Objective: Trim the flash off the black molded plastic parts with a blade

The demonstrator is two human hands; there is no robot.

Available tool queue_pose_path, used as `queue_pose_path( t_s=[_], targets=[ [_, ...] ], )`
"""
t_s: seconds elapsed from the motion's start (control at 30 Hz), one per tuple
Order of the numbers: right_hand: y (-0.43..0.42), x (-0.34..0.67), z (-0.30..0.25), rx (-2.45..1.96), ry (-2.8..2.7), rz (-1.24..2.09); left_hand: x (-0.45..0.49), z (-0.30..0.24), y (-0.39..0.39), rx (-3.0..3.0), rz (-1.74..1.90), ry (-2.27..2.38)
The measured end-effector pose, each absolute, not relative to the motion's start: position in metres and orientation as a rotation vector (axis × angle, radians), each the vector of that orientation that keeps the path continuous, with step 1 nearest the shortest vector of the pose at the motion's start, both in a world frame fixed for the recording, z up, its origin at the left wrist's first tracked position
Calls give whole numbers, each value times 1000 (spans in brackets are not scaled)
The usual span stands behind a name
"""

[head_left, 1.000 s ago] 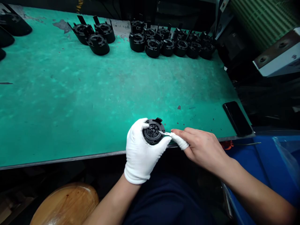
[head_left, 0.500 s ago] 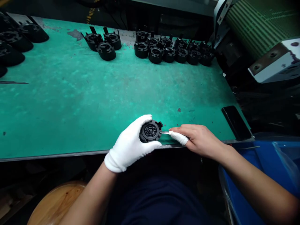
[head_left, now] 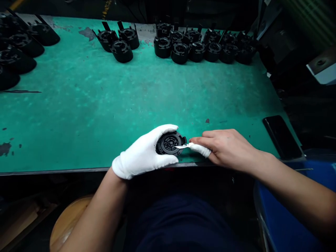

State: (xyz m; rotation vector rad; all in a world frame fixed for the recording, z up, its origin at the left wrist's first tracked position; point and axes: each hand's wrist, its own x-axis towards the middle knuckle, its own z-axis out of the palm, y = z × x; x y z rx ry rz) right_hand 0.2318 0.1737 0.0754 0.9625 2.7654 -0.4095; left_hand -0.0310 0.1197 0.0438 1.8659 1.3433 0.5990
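My left hand [head_left: 143,153], in a white glove, is wrapped round a round black plastic part [head_left: 168,141] near the bench's front edge. Its ringed, ribbed face is turned up, and a small tab sticks out on its right. My right hand [head_left: 223,147] is bare except for a white cover on the thumb. Between thumb and fingers it pinches a small knife blade [head_left: 182,146]. The blade's tip lies over the face of the part; whether it touches cannot be made out. Any handle of the knife is hidden in the hand.
Several black cylindrical housings stand along the bench's back edge, in a small cluster [head_left: 122,51] and a longer double row [head_left: 181,52]. More black housings [head_left: 46,34] fill the left corner. A phone [head_left: 282,136] lies at right. Below are a blue bin [head_left: 286,217] and a wooden stool [head_left: 65,220].
The view has shifted, so the bench items sit further right. The blade has turned to show its flat side and reaches further over the part. Both hands keep their holds.
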Motion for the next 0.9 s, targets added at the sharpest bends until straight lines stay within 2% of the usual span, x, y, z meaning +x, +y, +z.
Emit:
queue_pose_path(
  t_s=[0.3,0.53,0.8,0.9],
  targets=[
    [156,235,56,1193,2847,-307,-25,38,116,1859,689,1390],
    [139,247,47,1429,2914,-923,-9,35,97,1745,804,1499],
    [121,248,62,1209,2852,-966,25,19,72,1627,1094,1752],
    [113,248,62,1200,2771,-869,31,15,67,1618,1182,1810]
  ],
)
